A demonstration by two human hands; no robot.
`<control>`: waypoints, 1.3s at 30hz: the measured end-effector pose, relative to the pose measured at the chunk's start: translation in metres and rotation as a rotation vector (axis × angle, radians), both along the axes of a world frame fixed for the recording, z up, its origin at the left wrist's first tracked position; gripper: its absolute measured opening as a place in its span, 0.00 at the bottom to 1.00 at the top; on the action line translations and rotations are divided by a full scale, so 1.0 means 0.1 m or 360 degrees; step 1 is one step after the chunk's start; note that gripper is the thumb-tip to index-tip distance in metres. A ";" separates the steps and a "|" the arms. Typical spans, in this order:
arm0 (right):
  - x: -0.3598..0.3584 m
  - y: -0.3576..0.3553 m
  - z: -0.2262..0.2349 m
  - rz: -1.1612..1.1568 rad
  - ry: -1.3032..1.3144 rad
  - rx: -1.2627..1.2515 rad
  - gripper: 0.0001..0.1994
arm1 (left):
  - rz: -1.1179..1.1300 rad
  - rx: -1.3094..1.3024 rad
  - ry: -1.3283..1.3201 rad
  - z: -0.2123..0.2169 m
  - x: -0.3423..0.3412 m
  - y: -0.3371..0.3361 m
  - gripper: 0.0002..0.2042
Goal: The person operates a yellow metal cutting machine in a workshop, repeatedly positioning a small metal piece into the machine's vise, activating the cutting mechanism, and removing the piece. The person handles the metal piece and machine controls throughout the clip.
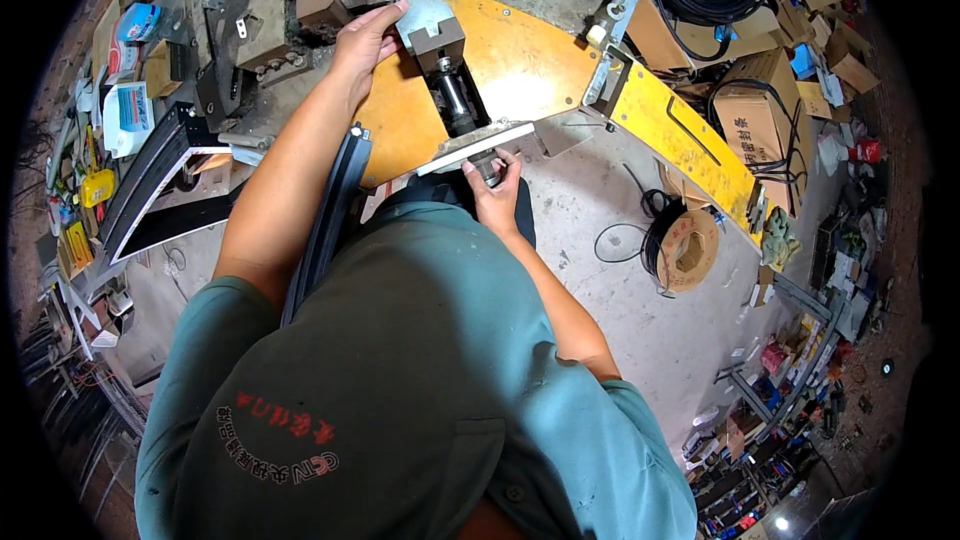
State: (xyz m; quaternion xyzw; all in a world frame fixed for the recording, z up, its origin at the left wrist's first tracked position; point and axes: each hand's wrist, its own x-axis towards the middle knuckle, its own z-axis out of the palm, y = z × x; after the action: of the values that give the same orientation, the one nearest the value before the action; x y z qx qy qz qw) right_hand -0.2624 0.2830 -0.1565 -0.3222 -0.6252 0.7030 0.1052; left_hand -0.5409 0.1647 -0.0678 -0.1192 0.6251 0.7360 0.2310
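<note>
Before me lies a yellow-orange curved board (520, 55) with a slot cut into it. In the slot runs a shiny metal shaft (455, 100), with a grey metal block (437, 37) at its far end. My left hand (367, 48) reaches to the far side, its fingers pinching the edge of a thin grey metal plate (425, 12) beside that block. A white-edged bar (478, 147) crosses the near end of the slot. Just below it, my right hand (497, 192) has its fingers round a dark cylindrical knob (484, 164) in line with the shaft.
A long dark profile (330, 210) stands close by my left arm. To the right are a yellow panel (685, 135), a cable spool (688, 250) on the floor and cardboard boxes (755, 120). Metal blocks (268, 30) and a black curved frame (150, 185) are at left.
</note>
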 end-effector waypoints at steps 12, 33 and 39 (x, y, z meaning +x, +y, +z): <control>0.01 0.09 -0.22 0.0012 0.0031 -0.0066 0.22 | -0.0028 0.0039 0.0031 0.02 0.00 0.00 0.20; -0.03 0.18 -0.03 -0.0068 -0.0026 -0.0838 0.23 | 0.0012 -0.0047 0.0008 -0.05 -0.02 -0.03 0.19; 0.03 0.11 -0.16 0.0011 0.0042 0.0002 0.21 | -0.0021 0.0044 0.0005 0.02 0.02 0.01 0.18</control>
State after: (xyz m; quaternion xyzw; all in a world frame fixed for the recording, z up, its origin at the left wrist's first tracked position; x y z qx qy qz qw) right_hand -0.2591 0.2944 -0.1724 -0.3108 -0.6253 0.7071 0.1112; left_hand -0.5393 0.1652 -0.0659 -0.1108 0.6161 0.7431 0.2365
